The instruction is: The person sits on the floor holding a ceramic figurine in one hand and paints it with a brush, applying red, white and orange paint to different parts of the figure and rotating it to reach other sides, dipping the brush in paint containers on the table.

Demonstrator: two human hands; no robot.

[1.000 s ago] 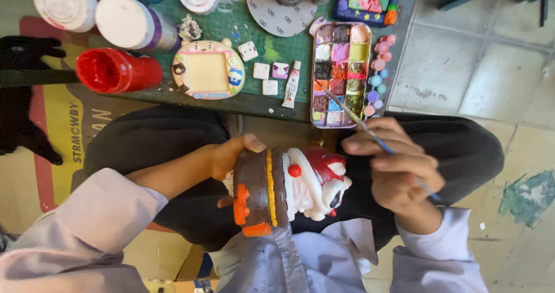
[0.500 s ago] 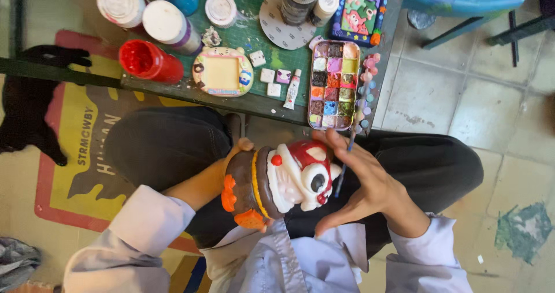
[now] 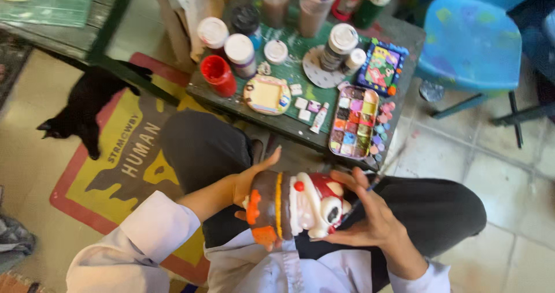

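Both hands work over the lap: the left hand (image 3: 245, 183) is cupped with fingers spread against the brown base of a painted figurine (image 3: 295, 206), propping it on its side, while the right hand (image 3: 370, 215) supports the white and red head end with the palm and pinches a thin paintbrush (image 3: 376, 180) whose tip points toward the face. The figurine lies across the dark trousers, not on the tabletop (image 3: 399, 33), so only two open palms keep it from rolling.

A slip of the left palm could let the piece drop onto the tiled floor (image 3: 509, 171), and it looks brittle enough to chip. Any fresh paint under the fingers might smear, and the white sleeves sit close to the coloured parts.

Left of the knees, a black cat (image 3: 87, 108) lies on the yellow and red mat; a sudden move from it could jolt the legs. On the tabletop, an open red pot (image 3: 218, 73) stands close to the near edge and might tip onto the trousers if knocked. Further right, the paint palette (image 3: 354, 122) overhangs that edge, just above the right hand, so a raised brush stroke could catch it.
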